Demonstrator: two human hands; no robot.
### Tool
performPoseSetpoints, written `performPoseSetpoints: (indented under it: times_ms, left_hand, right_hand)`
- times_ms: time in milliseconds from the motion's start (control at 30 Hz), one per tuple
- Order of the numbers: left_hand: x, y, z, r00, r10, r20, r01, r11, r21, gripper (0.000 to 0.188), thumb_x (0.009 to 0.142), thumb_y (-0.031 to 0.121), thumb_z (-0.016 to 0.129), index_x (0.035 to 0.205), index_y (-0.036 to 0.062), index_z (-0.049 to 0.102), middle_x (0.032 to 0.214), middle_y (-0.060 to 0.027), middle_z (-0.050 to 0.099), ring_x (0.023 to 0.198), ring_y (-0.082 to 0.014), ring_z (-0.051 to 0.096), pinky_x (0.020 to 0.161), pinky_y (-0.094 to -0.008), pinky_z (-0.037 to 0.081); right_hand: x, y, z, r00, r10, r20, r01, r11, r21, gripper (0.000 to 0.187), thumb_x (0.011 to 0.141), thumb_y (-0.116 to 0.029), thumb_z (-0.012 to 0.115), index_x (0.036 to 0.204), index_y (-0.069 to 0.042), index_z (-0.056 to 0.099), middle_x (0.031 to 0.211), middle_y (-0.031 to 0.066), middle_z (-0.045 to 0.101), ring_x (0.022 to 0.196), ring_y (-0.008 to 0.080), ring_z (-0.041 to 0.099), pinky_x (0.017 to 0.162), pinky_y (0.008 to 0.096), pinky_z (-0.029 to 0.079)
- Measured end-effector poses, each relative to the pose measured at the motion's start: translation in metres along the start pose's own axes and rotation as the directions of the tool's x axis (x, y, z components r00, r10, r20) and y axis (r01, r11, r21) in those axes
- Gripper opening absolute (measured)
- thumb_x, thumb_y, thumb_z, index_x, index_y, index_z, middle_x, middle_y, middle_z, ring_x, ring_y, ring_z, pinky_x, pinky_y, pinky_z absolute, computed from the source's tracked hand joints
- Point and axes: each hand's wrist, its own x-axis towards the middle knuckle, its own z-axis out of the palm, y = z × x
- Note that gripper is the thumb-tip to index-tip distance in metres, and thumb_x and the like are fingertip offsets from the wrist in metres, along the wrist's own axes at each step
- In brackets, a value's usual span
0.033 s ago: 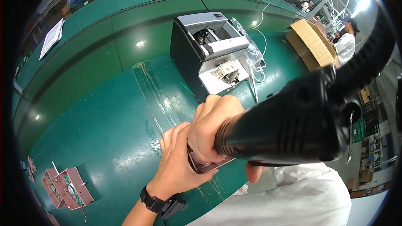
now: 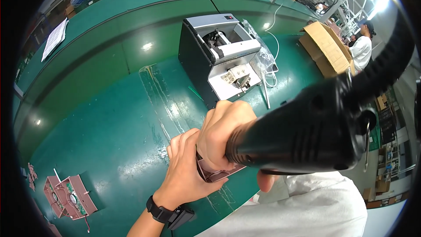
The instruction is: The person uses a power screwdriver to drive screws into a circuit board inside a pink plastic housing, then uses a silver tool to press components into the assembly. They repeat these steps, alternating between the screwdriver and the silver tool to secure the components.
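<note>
Observed: in front of the grey-and-black machine (image 2: 237,48) on the green desk (image 2: 114,123), a pink housing (image 2: 231,173) sits gripped by the left hand (image 2: 186,164). Over it, the right hand (image 2: 223,127) curls at a black power tool's (image 2: 298,131) narrow end; I cannot tell whether its fingers clamp the tool. Well to the machine's front left lies an open pink assembly (image 2: 81,188).

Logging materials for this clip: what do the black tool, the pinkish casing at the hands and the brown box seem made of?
Black tool: probably satin plastic, moulded grooves. Pinkish casing: likely matte plastic, thin walls. Brown box: apparently matte cardboard, visible fold lines.
</note>
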Motion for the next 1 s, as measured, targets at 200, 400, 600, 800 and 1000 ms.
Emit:
performPoseSetpoints:
  times_ms: [200, 400, 600, 800, 1000]
  left_hand:
    - [-0.006, -0.007, -0.006, 0.998, -0.025, 0.053, 0.023, 0.999, 0.042, 0.112, 0.062, 0.028, 0.100, 0.154, 0.0058, 0.039, 0.150, -0.0171, 0.046, 0.138, -0.0419, 0.040, 0.115, -0.0520, 0.031]
    - [-0.005, -0.003, -0.001, 0.999, 0.025, -0.022, -0.026, 0.999, -0.041, 0.111, 0.062, 0.025, 0.100, 0.154, 0.0085, 0.040, 0.149, -0.0162, 0.046, 0.138, -0.0416, 0.040, 0.116, -0.0518, 0.033]
    - [-0.005, -0.005, -0.001, 1.000, 0.023, -0.020, -0.024, 0.999, -0.035, 0.111, 0.062, 0.024, 0.100, 0.154, 0.0099, 0.041, 0.149, -0.0161, 0.045, 0.138, -0.0416, 0.040, 0.116, -0.0516, 0.034]
    - [-0.002, -0.002, -0.002, 1.000, 0.019, -0.001, -0.019, 0.999, -0.029, 0.110, 0.061, 0.023, 0.098, 0.154, 0.0101, 0.041, 0.149, -0.0163, 0.045, 0.138, -0.0417, 0.040, 0.116, -0.0521, 0.035]
    - [-0.003, -0.003, 0.000, 1.000, 0.005, -0.005, -0.005, 0.999, -0.032, 0.109, 0.061, 0.022, 0.098, 0.154, 0.0089, 0.042, 0.148, -0.0166, 0.046, 0.138, -0.0421, 0.041, 0.116, -0.0526, 0.036]
  right_hand:
    - [0.013, -0.005, 0.005, 0.998, 0.051, -0.026, -0.048, 0.994, 0.098, 0.048, 0.072, -0.032, 0.101, 0.079, -0.001, 0.066, 0.069, 0.0072, 0.064, 0.057, 0.0248, 0.063, 0.055, 0.0330, 0.050]
    - [0.008, -0.017, 0.007, 0.995, -0.092, 0.033, 0.091, 0.995, 0.038, 0.044, 0.074, -0.027, 0.098, 0.080, -0.001, 0.064, 0.068, 0.0060, 0.064, 0.053, 0.0237, 0.061, 0.051, 0.0336, 0.049]
    - [0.008, -0.009, 0.008, 0.981, -0.195, 0.008, 0.195, 0.981, 0.017, 0.041, 0.078, -0.024, 0.097, 0.082, 0.002, 0.066, 0.066, 0.0078, 0.064, 0.052, 0.0250, 0.063, 0.049, 0.0367, 0.051]
    - [0.008, -0.018, -0.002, 0.997, -0.072, 0.013, 0.072, 0.997, 0.020, 0.041, 0.080, -0.025, 0.096, 0.085, 0.001, 0.065, 0.065, 0.0070, 0.064, 0.051, 0.0241, 0.062, 0.049, 0.0366, 0.051]
    - [0.009, -0.012, -0.005, 0.997, -0.065, 0.045, 0.062, 0.997, 0.055, 0.047, 0.080, -0.030, 0.098, 0.090, -0.001, 0.063, 0.066, 0.0054, 0.065, 0.052, 0.0232, 0.063, 0.049, 0.0353, 0.050]
